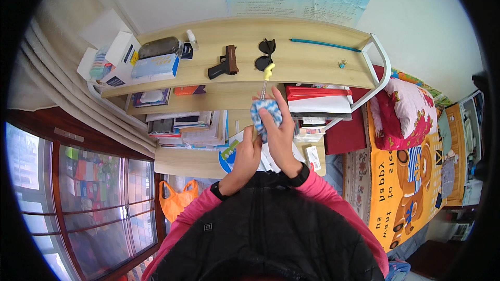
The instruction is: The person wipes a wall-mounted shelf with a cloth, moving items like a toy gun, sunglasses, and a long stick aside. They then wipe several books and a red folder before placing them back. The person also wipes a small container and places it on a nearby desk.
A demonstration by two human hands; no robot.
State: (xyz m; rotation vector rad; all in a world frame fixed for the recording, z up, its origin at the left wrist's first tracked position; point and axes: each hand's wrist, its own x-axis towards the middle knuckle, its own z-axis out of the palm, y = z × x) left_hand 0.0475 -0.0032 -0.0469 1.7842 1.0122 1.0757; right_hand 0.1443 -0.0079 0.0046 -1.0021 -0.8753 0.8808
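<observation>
My right hand (pixel 282 138) is closed on a blue-and-white patterned cloth (pixel 259 108), with the thumb laid across it. Out of the top of the bundle rises a thin silver stem (pixel 263 89) with a bent yellow tip (pixel 269 71), pointing toward the shelf. Just below and to the left, my left hand (pixel 247 153) has its fingers closed at the lower end of the bundle. What it grips is mostly hidden by the fingers. Both hands are held up in front of the shelf unit, over the desk.
The top shelf (pixel 307 65) carries a toy pistol (pixel 225 63), sunglasses (pixel 265 53), a teal stick (pixel 325 45), a small spray bottle (pixel 192 39) and boxes. Books and papers (pixel 195 127) fill the lower left. An orange bag (pixel 178 198) hangs left; a bed (pixel 401 192) stands right.
</observation>
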